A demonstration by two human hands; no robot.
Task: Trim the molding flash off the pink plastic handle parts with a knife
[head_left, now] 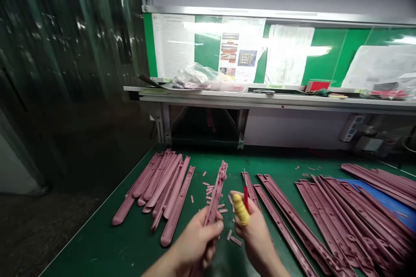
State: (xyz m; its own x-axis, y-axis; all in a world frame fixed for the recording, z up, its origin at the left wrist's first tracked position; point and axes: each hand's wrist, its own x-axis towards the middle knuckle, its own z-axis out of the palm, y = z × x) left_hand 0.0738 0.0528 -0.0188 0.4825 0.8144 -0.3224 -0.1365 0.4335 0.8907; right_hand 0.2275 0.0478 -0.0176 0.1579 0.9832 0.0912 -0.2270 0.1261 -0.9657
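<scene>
My left hand (204,233) is closed around a long, narrow pink plastic strip (218,190), which points up and away with its ribbed side showing. In my right hand (256,236) is a red-handled tool (246,197) with a thin metal tip pointing up; its exact kind is unclear. A yellow ribbed wrap (241,210) shows at the fingers, on either a handle or a digit; I cannot tell which. The tool and the strip are apart. Small pink offcuts (235,240) lie scattered on the green table (143,246) between and beyond my hands.
A pile of pink strips (165,181) lies at left. More strips (344,220) cover the right side, some over a blue sheet (386,199). Behind, a metal shelf (208,94) holds a clear plastic bag (198,75). A power strip (352,127) hangs at back right.
</scene>
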